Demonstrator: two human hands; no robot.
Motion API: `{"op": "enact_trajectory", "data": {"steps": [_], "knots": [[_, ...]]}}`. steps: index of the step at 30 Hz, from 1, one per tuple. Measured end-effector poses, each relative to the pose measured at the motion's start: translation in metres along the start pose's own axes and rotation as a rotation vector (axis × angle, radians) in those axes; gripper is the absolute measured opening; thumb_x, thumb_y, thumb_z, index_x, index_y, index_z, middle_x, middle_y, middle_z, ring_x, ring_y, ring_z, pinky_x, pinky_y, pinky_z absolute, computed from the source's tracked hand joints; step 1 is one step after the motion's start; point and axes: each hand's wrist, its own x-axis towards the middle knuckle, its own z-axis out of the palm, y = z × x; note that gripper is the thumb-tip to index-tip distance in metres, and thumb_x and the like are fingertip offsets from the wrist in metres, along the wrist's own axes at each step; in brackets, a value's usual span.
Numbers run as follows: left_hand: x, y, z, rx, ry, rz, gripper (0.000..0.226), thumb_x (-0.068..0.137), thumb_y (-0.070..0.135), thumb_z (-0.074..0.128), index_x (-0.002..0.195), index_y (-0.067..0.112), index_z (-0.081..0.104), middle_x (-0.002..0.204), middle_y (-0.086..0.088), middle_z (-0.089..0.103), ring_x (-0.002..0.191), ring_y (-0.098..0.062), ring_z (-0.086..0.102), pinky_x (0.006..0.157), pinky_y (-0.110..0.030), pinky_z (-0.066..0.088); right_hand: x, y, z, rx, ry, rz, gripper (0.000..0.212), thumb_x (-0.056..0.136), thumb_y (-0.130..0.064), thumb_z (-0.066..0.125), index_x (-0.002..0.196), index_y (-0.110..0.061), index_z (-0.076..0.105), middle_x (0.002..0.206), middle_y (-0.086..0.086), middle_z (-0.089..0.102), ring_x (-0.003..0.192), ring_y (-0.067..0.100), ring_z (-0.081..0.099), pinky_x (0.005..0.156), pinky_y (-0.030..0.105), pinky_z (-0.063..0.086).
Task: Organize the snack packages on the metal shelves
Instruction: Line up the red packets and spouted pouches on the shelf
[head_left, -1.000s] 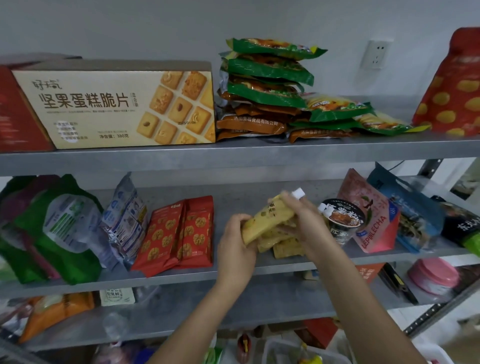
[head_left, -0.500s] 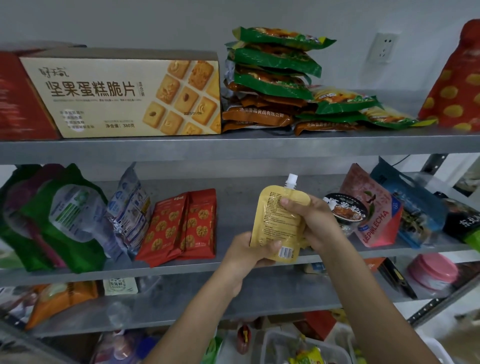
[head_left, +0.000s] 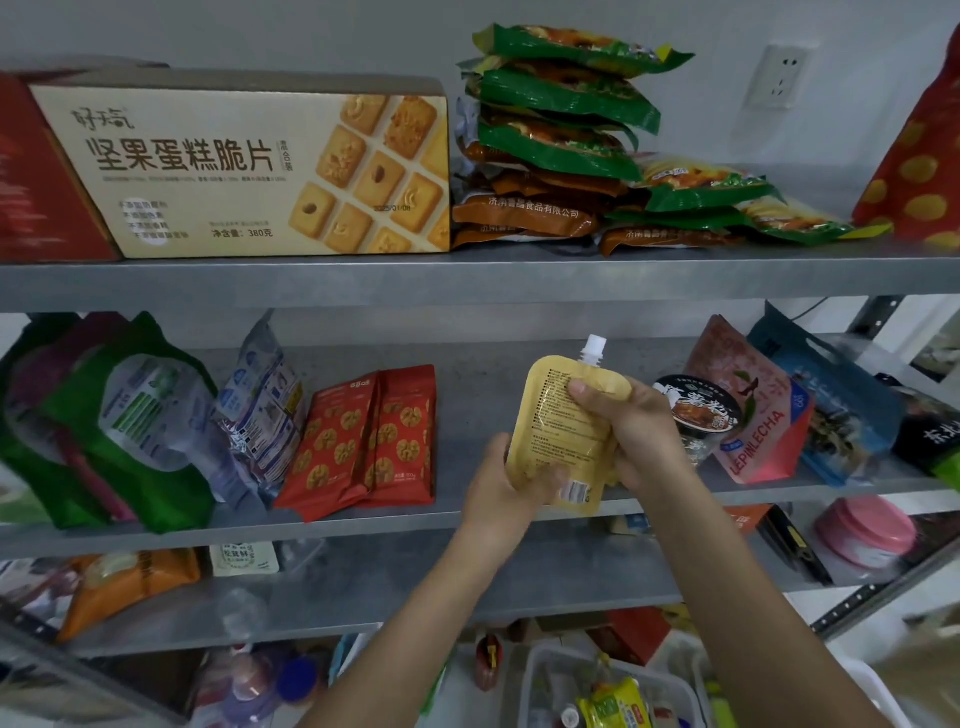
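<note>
Pouch (head_left: 563, 431): yellow, upright, white spout at 12 o'clock, printed back to camera; held in front of the middle shelf (head_left: 467, 384), over its front edge.
Left hand (head_left: 501, 486): grips the pouch's bottom corner at 7 o'clock, thumb laid across the front (fingers hidden behind).
Right hand (head_left: 636, 434): curled round the upper edge at 2 o'clock, one fingertip on the front.
Neighbours: red packs (head_left: 374, 436) at 9 o'clock, apart; noodle cup (head_left: 698, 410) at 3 o'clock, just behind the right hand.
</note>
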Motion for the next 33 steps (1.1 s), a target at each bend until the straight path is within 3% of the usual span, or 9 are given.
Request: {"op": "enact_trajectory", "data": {"steps": [2,5,9,12,14,17,19,24,33], "knots": [[-0.003,-0.006,0.005,0.354,0.176,0.257,0.072,0.082,0.035,0.074,0.142,0.029,0.034,0.142,0.011,0.039,0.129,-0.005,0.039,0.102,-0.028,0.042,0.001,0.004,0.003,0.000,0.085,-0.014,0.009,0.083,-0.010,0.072,0.089,-0.007,0.067,0.077,0.006,0.074,0.075,0.026,0.071,0.061,0.040,0.059],[-0.005,-0.013,0.014,0.715,0.195,0.476,0.100,0.078,0.046,0.074,0.153,0.025,0.011,0.159,0.001,0.016,0.145,-0.018,0.018,0.112,-0.036,0.029,-0.005,0.004,0.010,0.107,0.127,0.028,0.004,0.091,-0.008,0.063,0.088,-0.005,0.063,0.078,0.009,0.071,0.071,0.024,0.070,0.057,0.036,0.057],[0.001,-0.017,0.018,0.958,0.286,0.491,0.112,0.059,0.014,0.089,0.148,0.006,0.022,0.150,-0.020,0.040,0.138,-0.035,0.041,0.109,-0.045,0.040,-0.014,-0.002,0.018,0.330,0.062,0.130,0.014,0.099,-0.009,0.050,0.096,0.000,0.060,0.093,0.017,0.069,0.083,0.027,0.068,0.076,0.045,0.055],[0.005,-0.015,0.010,0.636,0.257,0.464,0.082,0.081,-0.003,0.067,0.151,0.010,0.026,0.149,-0.011,0.044,0.136,-0.024,0.044,0.109,-0.028,0.038,-0.017,-0.002,0.016,0.216,-0.081,0.085,0.039,0.096,-0.036,0.051,0.116,-0.004,0.061,0.113,0.014,0.068,0.107,0.026,0.063,0.090,0.043,0.051],[0.005,-0.005,0.001,0.193,0.000,0.259,0.048,0.096,0.002,0.054,0.140,0.019,0.044,0.131,-0.001,0.059,0.121,-0.015,0.053,0.097,-0.012,0.042,-0.015,0.003,0.011,-0.003,-0.138,-0.029,0.066,0.081,-0.056,0.058,0.132,-0.015,0.051,0.128,0.002,0.061,0.120,0.018,0.056,0.100,0.041,0.046],[0.004,0.001,-0.009,-0.325,-0.211,0.021,0.021,0.097,0.004,0.051,0.113,0.014,0.060,0.109,-0.003,0.069,0.105,-0.019,0.064,0.088,-0.023,0.053,-0.007,0.005,0.004,-0.184,-0.139,-0.103,0.093,0.058,-0.054,0.078,0.139,-0.028,0.041,0.129,-0.007,0.058,0.116,0.015,0.057,0.094,0.037,0.048],[0.003,0.000,-0.015,-0.520,-0.277,-0.075,0.024,0.093,0.007,0.058,0.117,0.002,0.058,0.109,-0.011,0.069,0.101,-0.023,0.066,0.089,-0.033,0.056,0.001,0.000,-0.004,-0.137,-0.143,-0.083,0.075,0.058,-0.034,0.084,0.126,-0.017,0.057,0.112,0.000,0.070,0.103,0.020,0.066,0.083,0.037,0.055],[0.004,-0.004,-0.018,-0.242,-0.198,-0.100,0.026,0.087,0.019,0.072,0.112,0.013,0.067,0.107,-0.004,0.074,0.102,-0.021,0.069,0.095,-0.042,0.054,0.007,-0.004,-0.009,-0.189,-0.105,-0.041,0.026,0.067,-0.006,0.080,0.088,-0.009,0.064,0.081,0.006,0.072,0.071,0.020,0.069,0.065,0.034,0.057],[0.002,-0.007,-0.021,-0.294,-0.180,-0.160,0.017,0.087,0.013,0.069,0.104,0.010,0.069,0.100,-0.006,0.075,0.095,-0.021,0.071,0.075,-0.031,0.059,0.013,0.005,-0.008,-0.183,-0.089,0.050,0.023,0.076,-0.001,0.074,0.076,-0.011,0.054,0.074,0.007,0.068,0.068,0.023,0.066,0.068,0.038,0.055]]}}
